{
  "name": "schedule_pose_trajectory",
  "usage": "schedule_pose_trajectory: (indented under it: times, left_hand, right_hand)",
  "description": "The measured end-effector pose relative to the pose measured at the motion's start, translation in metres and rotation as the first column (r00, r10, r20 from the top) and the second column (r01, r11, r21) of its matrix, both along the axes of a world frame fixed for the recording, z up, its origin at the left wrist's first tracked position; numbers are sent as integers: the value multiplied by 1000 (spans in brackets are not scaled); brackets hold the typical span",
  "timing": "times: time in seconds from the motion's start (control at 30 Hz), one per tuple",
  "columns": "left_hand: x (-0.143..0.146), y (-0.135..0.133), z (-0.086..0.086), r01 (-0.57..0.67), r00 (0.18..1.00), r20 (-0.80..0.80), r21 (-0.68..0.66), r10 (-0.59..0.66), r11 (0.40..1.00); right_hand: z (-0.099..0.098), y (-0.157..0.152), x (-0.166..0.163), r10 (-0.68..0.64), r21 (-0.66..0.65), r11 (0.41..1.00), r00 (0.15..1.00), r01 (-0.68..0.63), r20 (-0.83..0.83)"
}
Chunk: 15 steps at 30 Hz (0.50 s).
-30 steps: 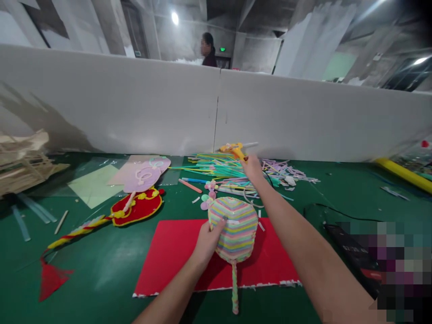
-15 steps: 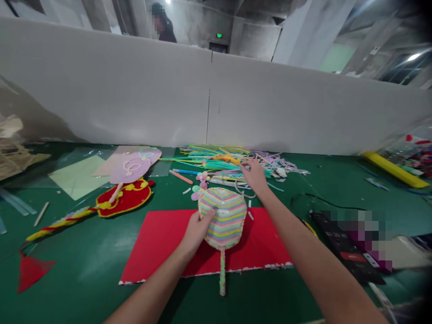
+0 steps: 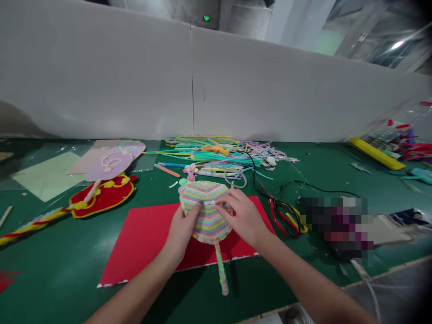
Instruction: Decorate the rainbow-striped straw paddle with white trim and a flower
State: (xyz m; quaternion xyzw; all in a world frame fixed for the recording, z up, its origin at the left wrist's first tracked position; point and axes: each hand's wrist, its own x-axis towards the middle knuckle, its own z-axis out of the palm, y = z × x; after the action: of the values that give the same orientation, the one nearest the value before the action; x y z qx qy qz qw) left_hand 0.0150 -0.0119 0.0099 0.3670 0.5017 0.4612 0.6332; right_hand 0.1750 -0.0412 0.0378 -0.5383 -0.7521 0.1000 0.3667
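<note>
My L hand (image 3: 182, 227) is holding the fan (image 3: 212, 220) (prob. light, bendy; rim's suiting best), R hand (image 3: 245, 216) fingers pinching narrow at the white strip (image 3: 208, 202), grip unclear.

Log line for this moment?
left hand: holding striped fan | right hand: at fan's face | glue gun: on coloured strips | red board: beneath fan
</note>
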Motion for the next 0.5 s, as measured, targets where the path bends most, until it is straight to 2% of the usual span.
schedule_pose_trajectory:
  times: [0.1,0.27,0.4,0.5]
  left_hand:
    - [4,3,2,36,996,-80,35,-33,999]
    - [12,8,2,37,996,-87,90,-29,995]
    - [16,8,-1,26,997,-75,47,-23,999]
    - [16,6,-3,28,996,-90,-8,-29,1000]
  right_hand:
    - [-6,2,0,47,-45,998,999,-48,-5]
    - [-14,7,5,2,-82,997,993,-11,-114]
    - [-21,6,10,-11,-30,1000,981,6,-191]
    - [-24,3,12,-14,-40,999,971,5,-240]
